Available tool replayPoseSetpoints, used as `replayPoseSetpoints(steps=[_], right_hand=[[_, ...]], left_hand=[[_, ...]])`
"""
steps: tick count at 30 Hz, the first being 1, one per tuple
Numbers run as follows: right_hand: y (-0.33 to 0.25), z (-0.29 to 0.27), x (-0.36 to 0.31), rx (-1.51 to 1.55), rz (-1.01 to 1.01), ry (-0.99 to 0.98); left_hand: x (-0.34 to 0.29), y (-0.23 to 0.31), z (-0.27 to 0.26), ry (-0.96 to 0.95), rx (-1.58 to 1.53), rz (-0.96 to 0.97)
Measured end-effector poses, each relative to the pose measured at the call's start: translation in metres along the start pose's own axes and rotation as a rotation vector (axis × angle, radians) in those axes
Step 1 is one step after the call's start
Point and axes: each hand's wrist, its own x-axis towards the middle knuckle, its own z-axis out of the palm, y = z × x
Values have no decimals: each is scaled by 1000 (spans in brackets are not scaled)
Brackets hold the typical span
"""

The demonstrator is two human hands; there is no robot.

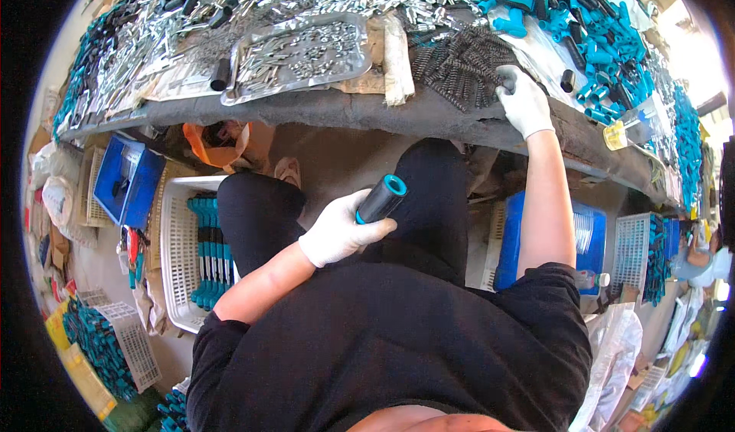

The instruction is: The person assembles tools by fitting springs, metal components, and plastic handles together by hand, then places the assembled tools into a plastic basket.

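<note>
In a white glove, my left hand [342,229] is wrapped round a black tubular handle [375,204]. A teal ring lines the handle's open end, which tilts up and away from me. My right hand [525,101], also gloved in white, reaches to the bench edge with fingers curled at the right side of a heap of dark coil springs [465,60]. The fingers look closed, but whatever lies between the fingertips is too small to make out.
A clear tray [360,70] of small metal parts sits on the bench [306,110]. Teal handles [605,41] pile up at right, near a clear plastic container [639,126]. A white basket [172,256] of teal-and-black tools stands at my left, a blue crate [509,237] at right.
</note>
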Motion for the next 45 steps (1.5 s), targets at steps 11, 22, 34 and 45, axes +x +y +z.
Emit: replayPoseSetpoints(steps=[11, 22, 34, 45], right_hand=[[31, -4, 17, 587, 147, 206], [-122, -40, -112, 671, -618, -376], [-83, -69, -9, 529, -509, -922], [87, 0, 243, -250, 398, -228]], left_hand=[[18, -1, -2, -8, 59, 6], [13, -8, -1, 97, 529, 372], [37, 10, -7, -182, 472, 406], [90, 4, -42, -185, 426, 232]])
